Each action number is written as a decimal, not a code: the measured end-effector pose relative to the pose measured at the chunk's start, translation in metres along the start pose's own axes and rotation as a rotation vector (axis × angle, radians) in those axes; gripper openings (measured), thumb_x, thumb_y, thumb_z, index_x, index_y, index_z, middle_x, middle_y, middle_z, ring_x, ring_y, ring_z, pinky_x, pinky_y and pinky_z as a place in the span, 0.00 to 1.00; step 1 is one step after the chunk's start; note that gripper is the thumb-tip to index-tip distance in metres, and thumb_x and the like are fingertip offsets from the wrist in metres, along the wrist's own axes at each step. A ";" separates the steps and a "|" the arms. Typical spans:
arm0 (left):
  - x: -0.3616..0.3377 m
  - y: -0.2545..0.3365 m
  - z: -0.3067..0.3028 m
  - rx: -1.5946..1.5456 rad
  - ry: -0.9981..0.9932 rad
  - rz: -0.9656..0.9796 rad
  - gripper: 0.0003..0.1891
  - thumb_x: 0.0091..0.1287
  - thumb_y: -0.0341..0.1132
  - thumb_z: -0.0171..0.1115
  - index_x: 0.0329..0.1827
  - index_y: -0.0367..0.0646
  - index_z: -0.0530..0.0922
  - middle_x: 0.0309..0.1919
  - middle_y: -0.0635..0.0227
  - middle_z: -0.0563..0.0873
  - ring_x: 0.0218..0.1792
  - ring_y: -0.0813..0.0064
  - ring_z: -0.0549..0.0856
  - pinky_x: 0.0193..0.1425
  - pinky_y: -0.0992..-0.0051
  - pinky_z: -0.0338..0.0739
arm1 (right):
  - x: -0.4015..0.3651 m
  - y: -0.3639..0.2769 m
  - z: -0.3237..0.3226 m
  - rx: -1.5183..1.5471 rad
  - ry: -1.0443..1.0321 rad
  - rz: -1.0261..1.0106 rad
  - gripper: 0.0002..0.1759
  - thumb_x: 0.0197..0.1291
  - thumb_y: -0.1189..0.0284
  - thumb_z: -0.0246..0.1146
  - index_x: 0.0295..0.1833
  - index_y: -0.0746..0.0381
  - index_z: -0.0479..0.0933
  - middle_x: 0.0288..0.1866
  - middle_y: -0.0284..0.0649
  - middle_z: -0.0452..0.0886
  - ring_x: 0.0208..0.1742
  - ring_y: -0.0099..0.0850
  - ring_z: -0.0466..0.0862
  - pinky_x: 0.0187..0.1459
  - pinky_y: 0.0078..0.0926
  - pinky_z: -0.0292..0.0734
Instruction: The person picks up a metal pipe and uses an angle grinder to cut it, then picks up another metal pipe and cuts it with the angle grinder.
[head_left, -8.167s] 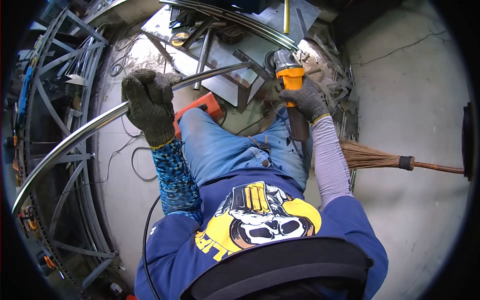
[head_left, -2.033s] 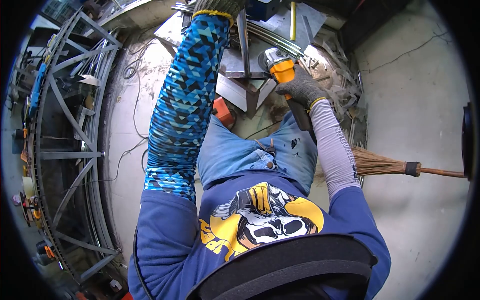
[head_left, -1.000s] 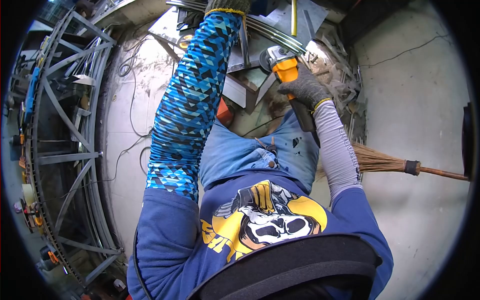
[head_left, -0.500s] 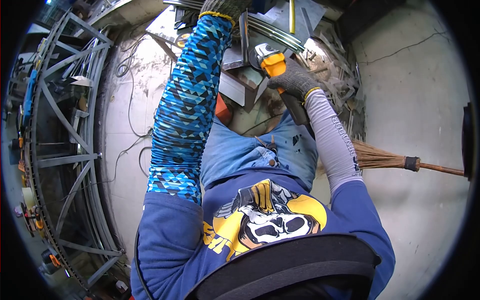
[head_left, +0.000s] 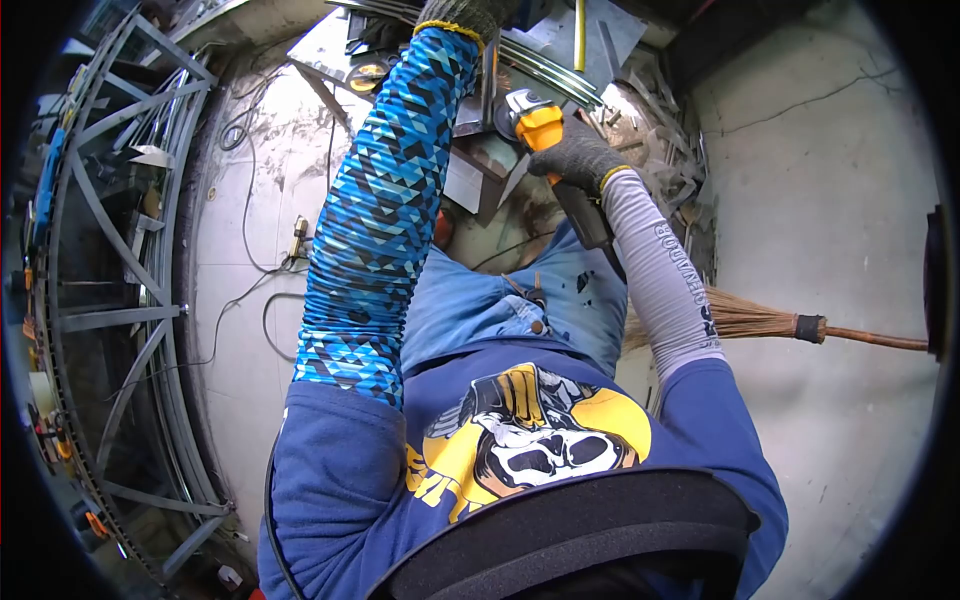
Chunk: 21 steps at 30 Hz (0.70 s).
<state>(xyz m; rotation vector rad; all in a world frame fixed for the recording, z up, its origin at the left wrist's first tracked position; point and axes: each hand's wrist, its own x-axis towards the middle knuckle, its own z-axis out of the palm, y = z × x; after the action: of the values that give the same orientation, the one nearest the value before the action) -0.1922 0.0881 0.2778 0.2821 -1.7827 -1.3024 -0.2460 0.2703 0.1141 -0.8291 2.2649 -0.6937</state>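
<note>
My right hand [head_left: 580, 152], in a dark grey knit glove, is closed around the body of a yellow and black angle grinder [head_left: 540, 128]. The grinder's silver head points up and left, with its disc [head_left: 503, 118] close beside a metal bar [head_left: 489, 80]. At the top edge of the view is my left hand [head_left: 462, 14], gloved the same way and reaching over the workbench near the far end of that bar. Its fingers are out of sight past the frame edge.
Metal tubes [head_left: 550, 72] and a yellow strip [head_left: 580, 35] lie on the bench. A tape measure [head_left: 367, 77] rests left of my left sleeve. Scraps pile up at right, above a straw broom [head_left: 770, 317]. A steel frame rack [head_left: 125, 318] stands left, with cables [head_left: 250, 200] on the floor.
The grinder and my right hand have moved slightly up and left, bringing the disc closer to the bar. My left arm has shifted a little right. The whole view has shifted slightly.
</note>
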 end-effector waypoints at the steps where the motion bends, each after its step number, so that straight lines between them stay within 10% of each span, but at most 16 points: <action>1: 0.001 -0.004 0.001 0.012 0.011 0.011 0.20 0.77 0.46 0.65 0.33 0.36 0.84 0.20 0.72 0.80 0.24 0.81 0.76 0.29 0.72 0.71 | -0.001 0.000 0.002 -0.001 0.001 -0.003 0.43 0.38 0.60 0.81 0.63 0.66 0.79 0.52 0.49 0.87 0.52 0.40 0.88 0.56 0.35 0.83; 7: -0.002 -0.005 -0.007 -0.030 -0.009 -0.081 0.19 0.78 0.43 0.63 0.31 0.36 0.83 0.18 0.68 0.83 0.24 0.75 0.85 0.29 0.65 0.75 | 0.014 0.001 0.052 0.121 -0.097 -0.258 0.39 0.36 0.60 0.79 0.58 0.65 0.82 0.51 0.51 0.89 0.50 0.44 0.88 0.55 0.35 0.83; 9: 0.006 -0.019 -0.002 0.166 0.087 0.270 0.20 0.78 0.43 0.63 0.31 0.36 0.83 0.17 0.63 0.83 0.23 0.70 0.85 0.30 0.64 0.76 | 0.008 -0.003 0.069 -0.032 0.023 -0.135 0.42 0.36 0.58 0.78 0.59 0.68 0.80 0.51 0.55 0.88 0.55 0.50 0.88 0.58 0.39 0.83; 13: 0.022 -0.034 -0.003 0.181 0.047 0.138 0.21 0.76 0.46 0.64 0.35 0.33 0.86 0.23 0.51 0.88 0.27 0.54 0.88 0.34 0.59 0.78 | -0.027 0.005 0.047 0.173 -0.014 -0.179 0.46 0.31 0.61 0.82 0.62 0.63 0.78 0.51 0.47 0.88 0.50 0.40 0.89 0.54 0.34 0.83; 21: 0.012 0.014 -0.001 0.241 0.071 -0.180 0.20 0.76 0.48 0.64 0.45 0.35 0.86 0.26 0.55 0.88 0.27 0.61 0.88 0.35 0.63 0.84 | -0.087 0.053 -0.003 0.393 0.213 0.050 0.35 0.44 0.68 0.79 0.61 0.64 0.78 0.48 0.40 0.86 0.45 0.33 0.87 0.51 0.33 0.84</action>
<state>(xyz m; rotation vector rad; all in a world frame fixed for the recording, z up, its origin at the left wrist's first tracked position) -0.1945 0.0858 0.2964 0.6276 -1.8888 -1.1830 -0.2152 0.3676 0.1138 -0.5268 2.2137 -1.2035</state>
